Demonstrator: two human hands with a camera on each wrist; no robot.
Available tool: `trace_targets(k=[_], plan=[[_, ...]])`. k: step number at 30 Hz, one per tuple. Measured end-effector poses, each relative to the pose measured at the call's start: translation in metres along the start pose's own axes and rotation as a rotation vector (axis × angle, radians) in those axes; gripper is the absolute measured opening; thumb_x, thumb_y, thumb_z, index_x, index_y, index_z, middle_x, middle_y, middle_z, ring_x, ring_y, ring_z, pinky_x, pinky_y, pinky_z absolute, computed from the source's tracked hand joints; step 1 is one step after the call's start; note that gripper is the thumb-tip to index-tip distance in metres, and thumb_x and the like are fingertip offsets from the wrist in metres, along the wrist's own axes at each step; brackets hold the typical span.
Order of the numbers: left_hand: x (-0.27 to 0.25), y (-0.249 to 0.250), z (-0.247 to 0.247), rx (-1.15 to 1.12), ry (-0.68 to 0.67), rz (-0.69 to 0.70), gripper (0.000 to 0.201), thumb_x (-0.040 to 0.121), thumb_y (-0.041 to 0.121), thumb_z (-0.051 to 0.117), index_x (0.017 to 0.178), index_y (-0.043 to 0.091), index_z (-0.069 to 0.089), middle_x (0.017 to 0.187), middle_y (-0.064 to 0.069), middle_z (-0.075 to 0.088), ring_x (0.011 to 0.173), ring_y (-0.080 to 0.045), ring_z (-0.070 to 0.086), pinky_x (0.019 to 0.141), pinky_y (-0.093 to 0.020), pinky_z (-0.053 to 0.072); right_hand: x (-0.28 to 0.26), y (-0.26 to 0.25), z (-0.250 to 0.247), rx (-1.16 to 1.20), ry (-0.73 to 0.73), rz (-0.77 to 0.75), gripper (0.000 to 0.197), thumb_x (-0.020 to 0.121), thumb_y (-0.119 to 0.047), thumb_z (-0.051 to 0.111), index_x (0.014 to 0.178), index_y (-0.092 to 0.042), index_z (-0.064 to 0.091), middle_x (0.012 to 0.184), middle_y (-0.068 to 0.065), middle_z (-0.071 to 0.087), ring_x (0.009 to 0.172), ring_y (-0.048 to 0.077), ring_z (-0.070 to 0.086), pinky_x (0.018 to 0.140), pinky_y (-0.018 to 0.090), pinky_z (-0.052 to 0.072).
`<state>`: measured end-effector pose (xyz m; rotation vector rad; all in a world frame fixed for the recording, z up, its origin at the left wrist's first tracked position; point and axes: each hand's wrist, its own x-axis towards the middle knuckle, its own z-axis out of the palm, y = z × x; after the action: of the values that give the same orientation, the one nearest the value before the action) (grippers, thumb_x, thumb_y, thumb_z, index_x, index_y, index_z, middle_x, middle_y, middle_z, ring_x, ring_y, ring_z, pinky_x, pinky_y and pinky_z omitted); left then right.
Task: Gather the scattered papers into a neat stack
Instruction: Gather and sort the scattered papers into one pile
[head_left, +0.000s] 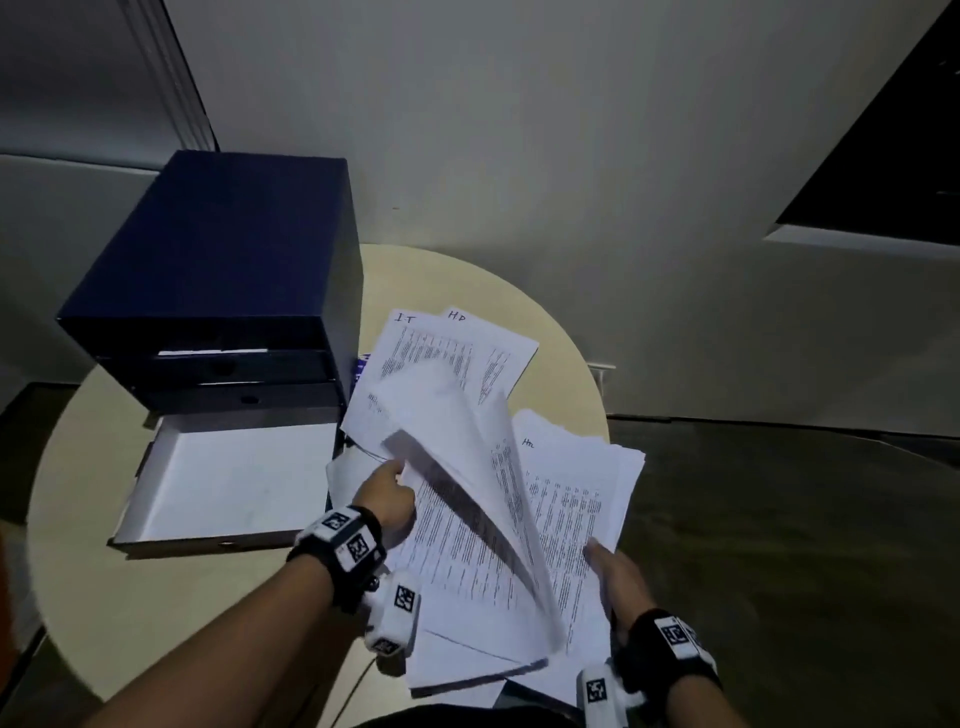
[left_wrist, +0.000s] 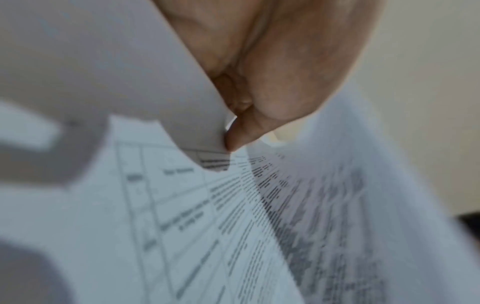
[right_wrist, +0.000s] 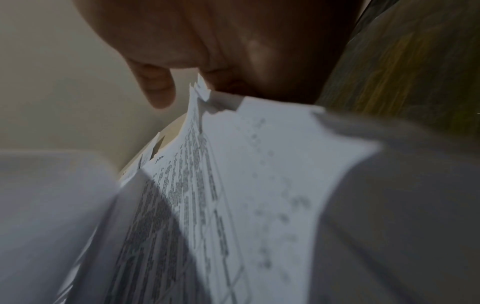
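Note:
A loose bundle of printed papers (head_left: 561, 519) lies fanned over the right part of the round table (head_left: 130, 597). My left hand (head_left: 389, 493) pinches the corner of a few upper sheets (head_left: 452, 431) and curls them up and over; the left wrist view shows thumb and finger (left_wrist: 239, 135) nipping that corner (left_wrist: 207, 144). My right hand (head_left: 618, 577) grips the bundle's near right edge, thumb on top; in the right wrist view the thumb (right_wrist: 158, 90) sits over the uneven paper edges (right_wrist: 259, 156). Two more sheets (head_left: 447, 353) marked by hand lie further back.
A dark blue drawer box (head_left: 218, 270) stands at the table's left, with its bottom white-lined drawer (head_left: 234, 478) pulled out next to my left hand. Behind is a pale wall (head_left: 571, 156); dark floor (head_left: 779, 545) lies to the right, past the table's edge.

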<state>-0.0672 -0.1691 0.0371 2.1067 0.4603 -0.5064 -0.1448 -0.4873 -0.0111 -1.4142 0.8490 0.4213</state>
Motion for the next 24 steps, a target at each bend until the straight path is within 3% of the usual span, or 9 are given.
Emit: trace_targets(k=[2, 4, 8, 10, 12, 14, 17, 19, 24], plan=[[-0.011, 0.0, 0.013, -0.017, -0.064, -0.02, 0.048, 0.089, 0.003, 0.042, 0.134, 0.016, 0.052, 0.114, -0.013, 0.068, 0.094, -0.031, 0.063, 0.081, -0.034, 0.052, 0.003, 0.003, -0.003, 0.097, -0.054, 0.049, 0.045, 0.096, -0.046, 0.055, 0.126, -0.013, 0.061, 0.124, 0.005, 0.068, 0.113, 0.025, 0.063, 0.103, 0.042, 0.045], [-0.02, 0.001, 0.021, -0.027, -0.048, 0.006, 0.049, 0.088, -0.004, 0.041, 0.131, 0.018, 0.051, 0.108, -0.003, 0.065, 0.089, -0.025, 0.06, 0.073, -0.026, 0.047, 0.004, 0.004, -0.005, 0.103, -0.064, 0.06, 0.042, 0.096, -0.049, 0.054, 0.127, -0.02, 0.058, 0.119, 0.0, 0.067, 0.112, 0.023, 0.061, 0.1, 0.039, 0.044], [-0.028, 0.015, 0.037, -0.116, -0.083, 0.035, 0.054, 0.087, -0.011, 0.04, 0.126, 0.026, 0.046, 0.095, 0.009, 0.056, 0.081, -0.014, 0.055, 0.059, -0.02, 0.045, 0.008, 0.01, -0.002, -0.052, -0.043, -0.042, 0.066, 0.081, -0.041, 0.078, 0.135, -0.016, 0.048, 0.128, 0.002, 0.065, 0.116, 0.022, 0.062, 0.097, 0.038, 0.046], [-0.023, 0.017, 0.049, -0.089, -0.154, 0.043, 0.05, 0.085, -0.009, 0.043, 0.116, 0.03, 0.05, 0.094, 0.007, 0.059, 0.084, -0.016, 0.056, 0.064, -0.022, 0.049, 0.016, 0.016, -0.003, -0.192, -0.011, -0.069, 0.079, 0.07, -0.038, 0.088, 0.136, -0.017, 0.051, 0.125, -0.001, 0.068, 0.113, 0.023, 0.066, 0.099, 0.046, 0.051], [-0.017, 0.022, 0.059, 0.051, -0.192, 0.086, 0.036, 0.086, 0.004, 0.053, 0.117, 0.023, 0.056, 0.105, -0.002, 0.066, 0.089, -0.019, 0.059, 0.071, -0.025, 0.048, 0.028, 0.024, -0.009, -0.257, 0.034, -0.089, 0.065, 0.076, -0.018, 0.08, 0.134, -0.018, 0.052, 0.122, 0.001, 0.069, 0.11, 0.026, 0.066, 0.1, 0.051, 0.051], [-0.002, 0.028, 0.055, 0.189, -0.069, 0.137, 0.027, 0.09, 0.016, 0.055, 0.117, 0.015, 0.059, 0.109, -0.003, 0.065, 0.091, -0.019, 0.06, 0.078, -0.026, 0.049, 0.032, 0.023, -0.013, -0.264, 0.042, -0.072, 0.063, 0.076, -0.011, 0.073, 0.134, -0.021, 0.051, 0.125, 0.003, 0.067, 0.111, 0.028, 0.064, 0.101, 0.052, 0.05], [0.045, 0.035, 0.021, 0.391, 0.142, 0.187, 0.036, 0.091, 0.017, 0.056, 0.126, 0.008, 0.06, 0.131, -0.014, 0.055, 0.114, -0.029, 0.057, 0.098, -0.037, 0.047, 0.033, 0.021, -0.02, -0.29, 0.069, -0.067, 0.066, 0.078, -0.009, 0.071, 0.138, -0.02, 0.048, 0.126, 0.004, 0.066, 0.112, 0.029, 0.063, 0.102, 0.05, 0.05], [0.085, 0.036, -0.013, 0.503, 0.213, 0.135, 0.042, 0.087, 0.017, 0.06, 0.127, 0.004, 0.055, 0.138, -0.018, 0.046, 0.125, -0.038, 0.049, 0.103, -0.043, 0.045, 0.028, 0.017, -0.025, -0.289, 0.092, -0.067, 0.057, 0.083, -0.003, 0.069, 0.134, -0.02, 0.051, 0.12, 0.003, 0.068, 0.109, 0.028, 0.064, 0.101, 0.047, 0.051], [0.129, 0.029, -0.028, 0.708, 0.082, -0.049, 0.072, 0.083, 0.034, 0.066, 0.142, 0.006, 0.035, 0.153, -0.018, 0.025, 0.143, -0.039, 0.025, 0.113, -0.052, 0.032, 0.038, 0.022, -0.036, -0.305, 0.064, -0.031, 0.065, 0.08, -0.009, 0.071, 0.139, -0.023, 0.049, 0.128, -0.001, 0.066, 0.117, 0.028, 0.062, 0.105, 0.051, 0.047]])
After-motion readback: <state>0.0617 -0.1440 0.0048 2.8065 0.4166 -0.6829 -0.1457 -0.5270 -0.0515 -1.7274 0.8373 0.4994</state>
